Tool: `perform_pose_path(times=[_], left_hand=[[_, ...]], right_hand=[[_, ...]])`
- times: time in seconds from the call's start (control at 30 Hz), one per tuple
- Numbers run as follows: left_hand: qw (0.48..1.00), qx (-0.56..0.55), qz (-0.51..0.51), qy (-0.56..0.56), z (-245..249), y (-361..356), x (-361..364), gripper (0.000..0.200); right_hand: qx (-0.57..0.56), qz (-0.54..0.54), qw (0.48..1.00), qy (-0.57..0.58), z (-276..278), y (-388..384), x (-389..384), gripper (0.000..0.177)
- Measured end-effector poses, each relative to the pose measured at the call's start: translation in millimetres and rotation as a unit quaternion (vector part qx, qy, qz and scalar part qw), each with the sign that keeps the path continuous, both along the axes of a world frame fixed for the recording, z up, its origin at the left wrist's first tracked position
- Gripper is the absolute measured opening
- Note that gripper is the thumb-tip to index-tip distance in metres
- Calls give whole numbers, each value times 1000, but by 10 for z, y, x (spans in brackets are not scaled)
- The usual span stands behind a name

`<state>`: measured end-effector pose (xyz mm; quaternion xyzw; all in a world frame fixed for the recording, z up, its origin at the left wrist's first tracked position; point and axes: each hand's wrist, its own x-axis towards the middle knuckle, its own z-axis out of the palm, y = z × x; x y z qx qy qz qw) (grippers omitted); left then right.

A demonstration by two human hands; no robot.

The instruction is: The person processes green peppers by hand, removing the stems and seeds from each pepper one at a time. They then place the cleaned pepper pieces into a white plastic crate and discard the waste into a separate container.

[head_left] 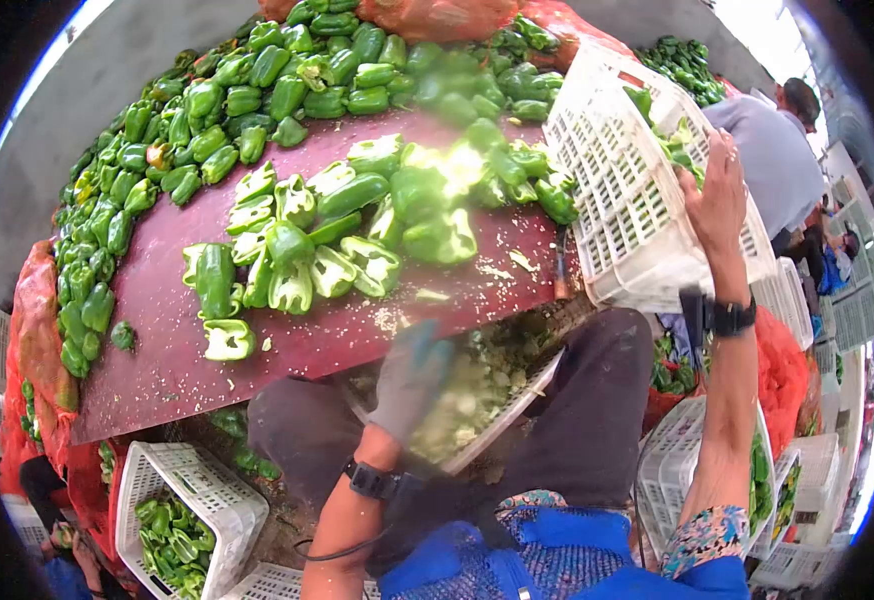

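My right hand point(714, 200), bare, has its fingers over the upper rim of a white plastic crate point(617, 190). The crate is tilted on its side at the right end of the dark red tabletop point(147, 330), with some green pepper pieces inside. My left hand point(412, 375) wears a grey glove with bluish fingertips. It is blurred at the table's near edge, fingers seemingly stretched out, with nothing visible in them. Below it, between my knees, a basin point(497, 405) holds pale cores and seeds. Halved green bell peppers point(307, 250) lie mid-table. A knife-like handle point(561, 275) shows beside the crate.
Whole green peppers point(217, 110) are heaped along the far and left table edges. A crate of cut peppers point(192, 500) stands low at left, and another crate point(682, 460) at right. Red mesh sacks point(782, 365) surround the table. Another person point(772, 150) sits behind the tilted crate.
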<state>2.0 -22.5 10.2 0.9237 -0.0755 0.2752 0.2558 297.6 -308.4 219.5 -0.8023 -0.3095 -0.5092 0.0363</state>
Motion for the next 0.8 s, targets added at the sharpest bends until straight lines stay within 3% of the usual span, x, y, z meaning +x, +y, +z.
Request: perform_pose_path(times=[0.07,0.1,0.13,0.17,0.23,0.37,0.47,0.57,0.67,0.7,0.77,0.8], left_hand=[[1000,-7,9,10,-24,12,31,33],[1000,-7,9,17,-36,20,42,36],[999,-4,15,36,-38,16,69,44],[999,-5,21,32,-15,5,83,35],[999,-7,32,22,52,-20,118,19],[981,-138,83,109,-243,-28,181,28],[967,-211,82,115,17,-4,230,36],[891,-383,135,204,-3,-34,338,39],[807,-567,65,150,-354,-101,490,45],[761,-633,39,138,-395,-120,526,48],[621,-773,-36,128,-252,-137,608,58],[628,-771,-80,62,-126,-198,622,62]], right_hand=[[31,36,996,71,-216,310,-174,31],[70,57,959,268,-447,568,-344,27],[98,69,890,440,-677,872,-470,24],[53,92,906,409,-1127,1091,-441,25],[71,77,848,519,-1710,1501,-479,36],[135,43,776,615,-2572,1865,-231,42],[96,47,764,636,-2789,1778,-40,33],[220,48,697,680,-2331,1522,-396,25],[200,98,717,661,-2094,1293,-716,19],[194,124,706,669,-2036,1260,-850,20],[183,177,683,684,-1907,1267,-1148,20],[176,191,666,699,-1783,1310,-1332,19]])
